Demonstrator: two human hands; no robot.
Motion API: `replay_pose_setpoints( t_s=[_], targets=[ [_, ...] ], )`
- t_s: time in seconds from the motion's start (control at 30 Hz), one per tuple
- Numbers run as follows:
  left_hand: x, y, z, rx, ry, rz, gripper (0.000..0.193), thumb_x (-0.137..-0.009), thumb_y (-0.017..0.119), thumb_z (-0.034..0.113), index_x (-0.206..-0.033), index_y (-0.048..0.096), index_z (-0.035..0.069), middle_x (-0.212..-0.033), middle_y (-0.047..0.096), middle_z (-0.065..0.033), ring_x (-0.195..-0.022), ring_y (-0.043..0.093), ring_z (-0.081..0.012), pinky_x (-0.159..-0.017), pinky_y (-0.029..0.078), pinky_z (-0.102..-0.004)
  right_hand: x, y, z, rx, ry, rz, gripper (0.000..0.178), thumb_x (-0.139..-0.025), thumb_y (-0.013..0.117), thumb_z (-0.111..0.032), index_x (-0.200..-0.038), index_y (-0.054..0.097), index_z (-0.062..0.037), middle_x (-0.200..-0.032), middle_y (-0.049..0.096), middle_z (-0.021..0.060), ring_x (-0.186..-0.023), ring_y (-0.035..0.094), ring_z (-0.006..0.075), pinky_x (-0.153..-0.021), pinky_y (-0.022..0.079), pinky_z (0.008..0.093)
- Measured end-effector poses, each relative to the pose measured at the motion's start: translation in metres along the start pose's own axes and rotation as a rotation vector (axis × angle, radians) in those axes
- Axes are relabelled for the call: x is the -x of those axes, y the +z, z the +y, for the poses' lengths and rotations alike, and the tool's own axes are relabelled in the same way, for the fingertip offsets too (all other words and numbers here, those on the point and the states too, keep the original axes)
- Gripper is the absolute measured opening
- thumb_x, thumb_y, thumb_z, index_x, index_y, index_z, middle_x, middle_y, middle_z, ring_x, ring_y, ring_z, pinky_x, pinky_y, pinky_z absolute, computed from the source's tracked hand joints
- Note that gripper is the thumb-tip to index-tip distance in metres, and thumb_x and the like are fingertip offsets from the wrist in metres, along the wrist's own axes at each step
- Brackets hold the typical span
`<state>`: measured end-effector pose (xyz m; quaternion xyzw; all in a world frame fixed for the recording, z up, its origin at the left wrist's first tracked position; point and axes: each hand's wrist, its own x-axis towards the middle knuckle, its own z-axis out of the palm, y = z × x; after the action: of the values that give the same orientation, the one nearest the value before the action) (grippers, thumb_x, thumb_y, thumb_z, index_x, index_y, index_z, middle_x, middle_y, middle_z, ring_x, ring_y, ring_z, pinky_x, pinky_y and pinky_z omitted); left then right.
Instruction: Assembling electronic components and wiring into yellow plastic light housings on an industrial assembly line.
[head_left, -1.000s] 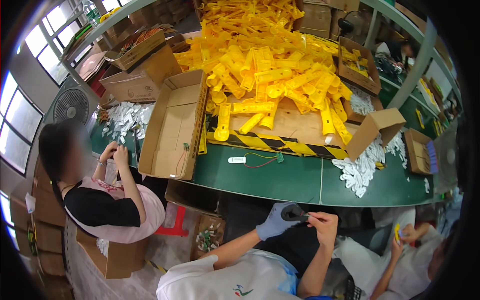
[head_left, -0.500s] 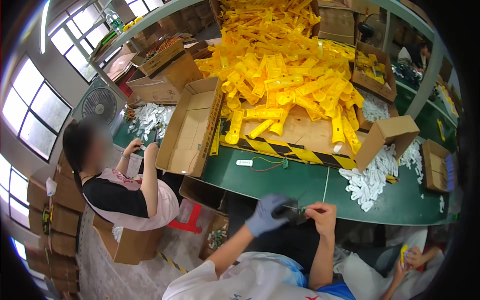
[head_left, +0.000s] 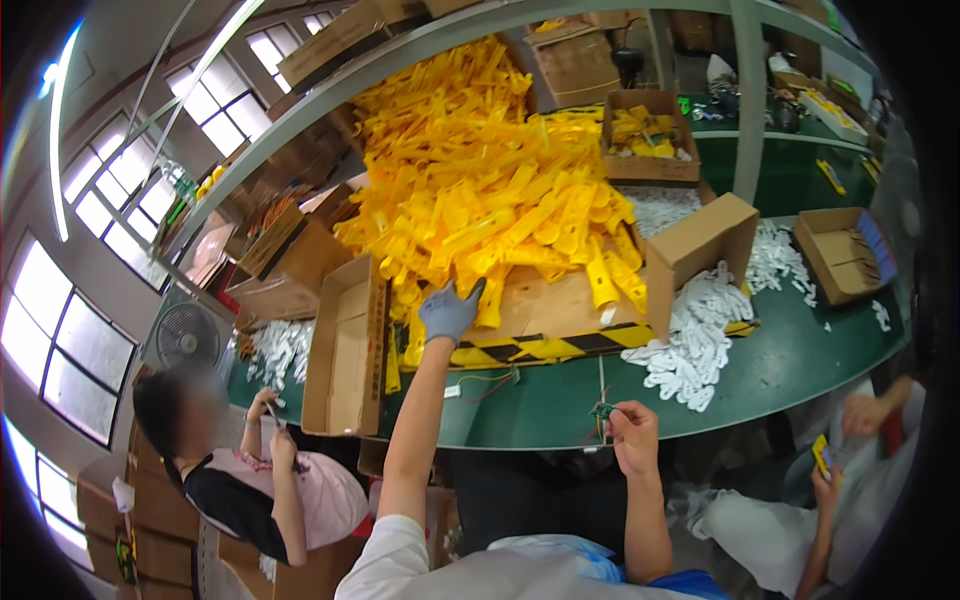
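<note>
Since the earlier frames, the gloved left hand [head_left: 450, 312] has left its place beside the right hand [head_left: 636, 436] and stretched across the bench [head_left: 560, 408] to the near edge of the pile of yellow plastic shells [head_left: 480, 215]. One shell [head_left: 488, 306] lies just right of its thumb side, with more beyond the fingers. A small green circuit board [head_left: 602, 411] sits at the bare right hand's fingertips, on their left, seen against the bench near its front edge. That right hand is pinched closed on the board, while the left has digits spread apart; whether it grips a shell, I cannot tell. Its palm faces away, hiding any contact. Thin wires [head_left: 590, 432] below the board are hard to trace, and the shirt [head_left: 500, 575] is cut off by the lower edge.
</note>
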<state>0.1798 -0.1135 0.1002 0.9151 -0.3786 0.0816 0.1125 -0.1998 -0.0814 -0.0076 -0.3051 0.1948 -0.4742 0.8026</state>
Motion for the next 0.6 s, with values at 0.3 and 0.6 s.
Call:
replay_pose_setpoints(
  t_s=[0.3,0.6],
  targets=[
    [0.000,0.033,-0.041,0.441,-0.381,-0.048,0.096,-0.078,0.074,0.047,-0.148,0.030,0.000,-0.144,0.044,-0.0255,-0.130,0.047,-0.0377,-0.106,0.040,-0.0425,0.010,0.000,0.009,-0.426,0.153,-0.185,0.012,-0.094,0.066,-0.018,-0.096,0.061,-0.0067,-0.080,0.061,0.0032,-0.067,0.052,0.0101,-0.053,0.042,0.0233],
    [0.114,-0.016,-0.012,1.518,-0.112,0.398,0.085,-0.075,0.072,-0.006,-0.148,0.030,0.000,-0.140,0.047,-0.0144,-0.129,0.046,-0.0224,-0.104,0.043,-0.0370,0.047,-0.012,0.013,0.101,0.104,0.066,0.007,-0.087,0.067,0.000,-0.090,0.061,0.0000,-0.078,0.065,0.0105,-0.062,0.058,0.0125,-0.055,0.046,0.0249]
  ],
)
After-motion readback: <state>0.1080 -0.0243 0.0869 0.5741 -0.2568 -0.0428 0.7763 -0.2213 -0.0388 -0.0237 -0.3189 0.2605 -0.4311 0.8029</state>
